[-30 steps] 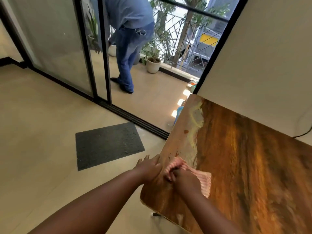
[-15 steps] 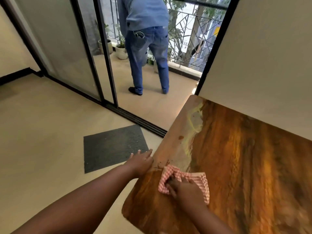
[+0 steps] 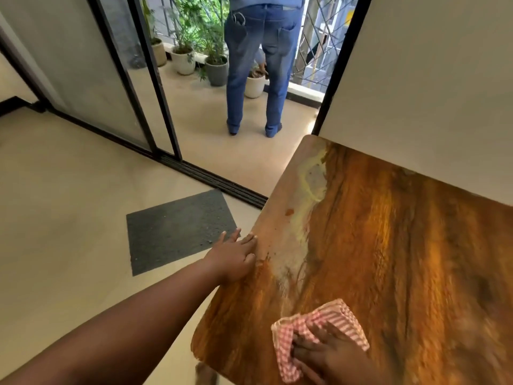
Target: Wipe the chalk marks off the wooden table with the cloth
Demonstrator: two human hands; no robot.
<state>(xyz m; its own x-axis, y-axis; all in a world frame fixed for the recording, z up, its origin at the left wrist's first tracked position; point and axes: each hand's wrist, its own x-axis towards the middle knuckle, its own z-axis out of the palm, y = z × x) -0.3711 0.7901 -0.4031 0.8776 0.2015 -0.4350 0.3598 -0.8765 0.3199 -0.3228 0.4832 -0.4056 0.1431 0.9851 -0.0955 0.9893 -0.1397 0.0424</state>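
A wooden table (image 3: 402,259) with strong orange-brown grain fills the right side. Pale chalk marks (image 3: 306,190) run along its left strip, from the far corner down toward the middle. A red-and-white checked cloth (image 3: 341,315) lies bunched on the table near its front left corner. My right hand (image 3: 330,354) presses down on the cloth with the fingers spread over it. My left hand (image 3: 236,257) rests flat on the table's left edge, fingers apart, holding nothing.
A dark floor mat (image 3: 177,229) lies on the beige floor left of the table. A person in blue jeans (image 3: 258,65) stands on the balcony past the sliding glass door (image 3: 116,79), among potted plants (image 3: 183,59). A white wall (image 3: 430,79) backs the table.
My right hand has dragged the cloth toward me, off the chalked strip to the table's front. My left hand stays on the left edge. The view has swung, and the person on the balcony has shifted.
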